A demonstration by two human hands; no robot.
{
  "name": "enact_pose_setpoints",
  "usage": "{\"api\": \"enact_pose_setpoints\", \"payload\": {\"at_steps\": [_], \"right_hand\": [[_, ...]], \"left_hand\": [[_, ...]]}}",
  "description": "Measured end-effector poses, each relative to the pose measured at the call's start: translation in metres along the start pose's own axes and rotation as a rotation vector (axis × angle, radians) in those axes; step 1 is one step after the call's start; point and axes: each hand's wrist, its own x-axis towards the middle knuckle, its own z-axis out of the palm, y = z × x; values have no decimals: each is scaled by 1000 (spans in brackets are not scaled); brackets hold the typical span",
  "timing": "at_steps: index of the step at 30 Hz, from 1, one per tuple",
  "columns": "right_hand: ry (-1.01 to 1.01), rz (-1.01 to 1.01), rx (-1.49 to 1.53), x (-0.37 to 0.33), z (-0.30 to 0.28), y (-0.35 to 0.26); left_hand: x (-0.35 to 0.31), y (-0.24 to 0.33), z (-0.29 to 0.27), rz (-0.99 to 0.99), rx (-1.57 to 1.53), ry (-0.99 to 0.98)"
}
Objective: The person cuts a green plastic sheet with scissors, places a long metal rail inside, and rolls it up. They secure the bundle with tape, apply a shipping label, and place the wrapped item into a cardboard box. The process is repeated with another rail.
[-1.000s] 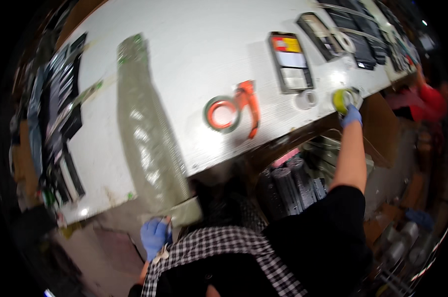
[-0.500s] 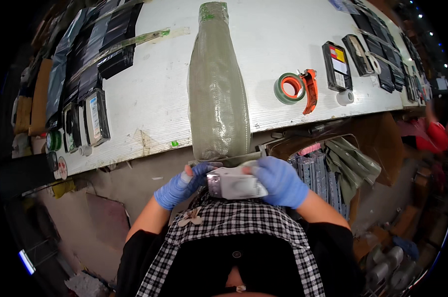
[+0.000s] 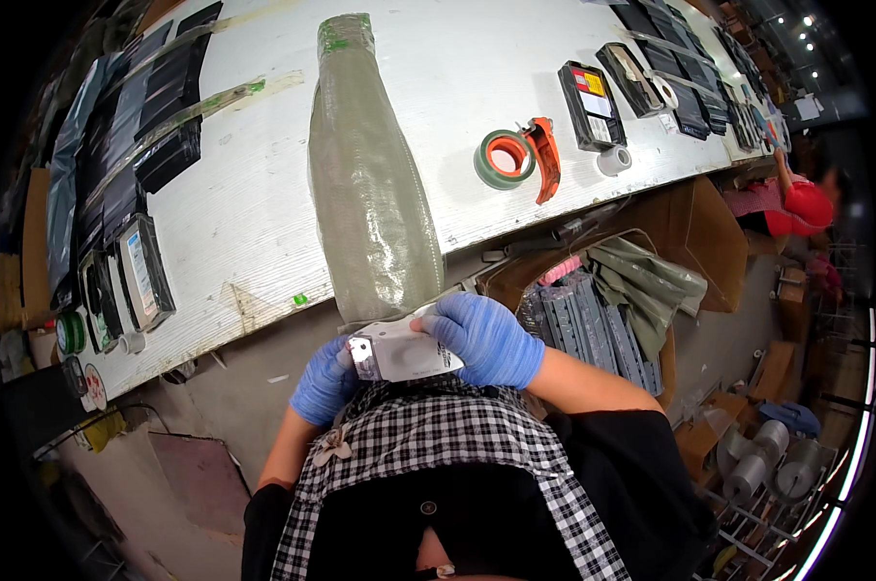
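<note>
Both my hands wear blue knitted gloves and are raised at waist height, just off the table's near edge. Between them is a small white package (image 3: 414, 353) with a shiny silver end. My left hand (image 3: 322, 380) pinches the silver end. Around the package's right end curl the fingers of my right hand (image 3: 486, 341), its thumb on the upper edge. A long grey-green woven sack (image 3: 375, 194) lies on the table, its far end folded and taped. Its near end hangs over the edge and reaches my hands, where the package partly hides it.
The white table (image 3: 254, 194) carries a green tape roll (image 3: 504, 160) on an orange dispenser (image 3: 546, 162). Black label boxes (image 3: 593, 105) lie right, black plastic bags (image 3: 171, 107) left. Beneath the right edge stands a carton (image 3: 694, 242) beside grey packs (image 3: 593, 324). A person in red (image 3: 806, 205) is far right.
My view has swung to the right, so the table's things appear further left. The package stays in both hands, slightly more tilted, and my left fingers are now closer around its silver end.
</note>
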Motion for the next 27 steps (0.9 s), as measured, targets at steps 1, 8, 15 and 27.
{"api": "enact_pose_setpoints", "payload": {"at_steps": [1,8,15,27], "right_hand": [[-6,-10,6,1,2,1],[-48,134,-220,-28,-60,37],[-21,270,-73,-87,52,139],[142,1379,448,-86,165,116]], "left_hand": [[-2,-1,3,38,71,42],[-12,-47,-4,-201,-458,684],[74,-156,26,-626,-501,413],[44,17,-27,280,1198,442]]}}
